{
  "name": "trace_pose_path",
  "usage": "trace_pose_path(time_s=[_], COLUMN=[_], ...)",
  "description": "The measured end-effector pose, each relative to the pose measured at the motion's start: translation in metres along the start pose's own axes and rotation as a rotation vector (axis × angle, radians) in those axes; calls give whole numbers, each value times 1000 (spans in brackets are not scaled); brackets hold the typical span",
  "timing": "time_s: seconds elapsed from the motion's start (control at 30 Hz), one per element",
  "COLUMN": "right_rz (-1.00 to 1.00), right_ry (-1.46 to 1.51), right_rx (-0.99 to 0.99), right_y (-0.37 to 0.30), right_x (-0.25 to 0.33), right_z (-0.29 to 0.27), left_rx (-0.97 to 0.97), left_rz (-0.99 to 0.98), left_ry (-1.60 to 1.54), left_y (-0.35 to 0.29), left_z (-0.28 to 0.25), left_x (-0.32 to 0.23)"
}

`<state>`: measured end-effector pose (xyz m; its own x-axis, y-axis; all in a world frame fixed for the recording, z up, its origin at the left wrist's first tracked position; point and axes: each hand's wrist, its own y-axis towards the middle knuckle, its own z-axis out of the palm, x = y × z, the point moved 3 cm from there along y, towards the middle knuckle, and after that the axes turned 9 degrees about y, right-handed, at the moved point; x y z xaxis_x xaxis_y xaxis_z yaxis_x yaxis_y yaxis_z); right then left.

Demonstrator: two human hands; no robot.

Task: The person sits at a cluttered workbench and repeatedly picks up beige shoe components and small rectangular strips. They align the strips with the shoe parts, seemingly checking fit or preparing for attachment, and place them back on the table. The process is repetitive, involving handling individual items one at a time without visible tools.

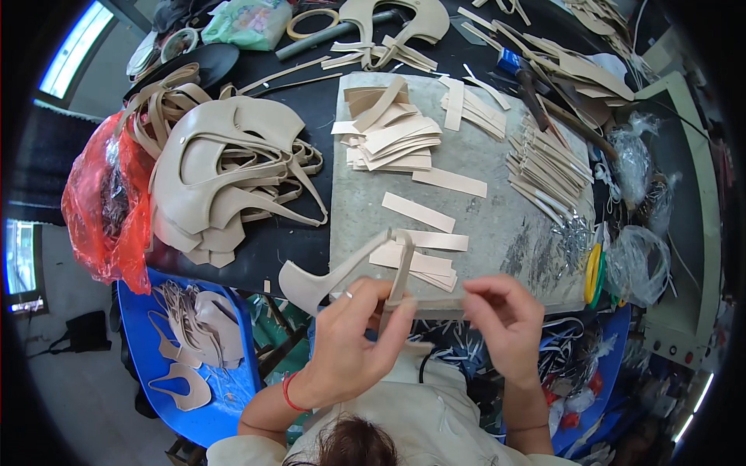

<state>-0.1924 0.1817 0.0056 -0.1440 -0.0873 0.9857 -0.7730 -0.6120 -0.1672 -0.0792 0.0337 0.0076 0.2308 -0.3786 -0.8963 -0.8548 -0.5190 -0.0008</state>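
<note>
My left hand [353, 334], a red cord round its wrist, pinches a beige curved leather-like piece [305, 286] just beyond the table's near edge. This piece has a wide pointed end and a narrow strap [402, 268] that bends upright and runs down between my thumb and fingers. Between my hands stretches a thin beige strip [439, 304], slightly blurred. My right hand [509, 326] is closed at that strip's far end, its fingertips bent together. Just beyond lie flat beige rectangles [420, 264] on a grey slab [486, 233]. Part of the held piece is hidden behind my left hand.
To the left, a pile of curved beige pieces [225, 163] sits beside a red plastic bag [109, 206]. Stacked strips [548, 167] lie at the slab's right. A blue chair [241, 334] with cut pieces stands lower left. A hammer [342, 35] lies at the back.
</note>
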Motion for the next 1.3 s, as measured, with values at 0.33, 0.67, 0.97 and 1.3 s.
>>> trace_pose_path(time_s=[0.33,0.67,0.97,1.3], right_rz=[161,-124,-461,-548], right_ry=[-151,-665,-530,-216], right_rx=[7,71,390,663], right_y=[35,43,42,32], right_x=[-24,-16,23,14], right_z=[0,6,13,43], left_rx=[-27,-149,20,25], left_rz=[-186,-1,-59,-5], left_ry=[105,441,-206,-52], left_y=[33,37,-4,-25], left_z=[18,32,-1,-21], left_x=[21,24,15,8])
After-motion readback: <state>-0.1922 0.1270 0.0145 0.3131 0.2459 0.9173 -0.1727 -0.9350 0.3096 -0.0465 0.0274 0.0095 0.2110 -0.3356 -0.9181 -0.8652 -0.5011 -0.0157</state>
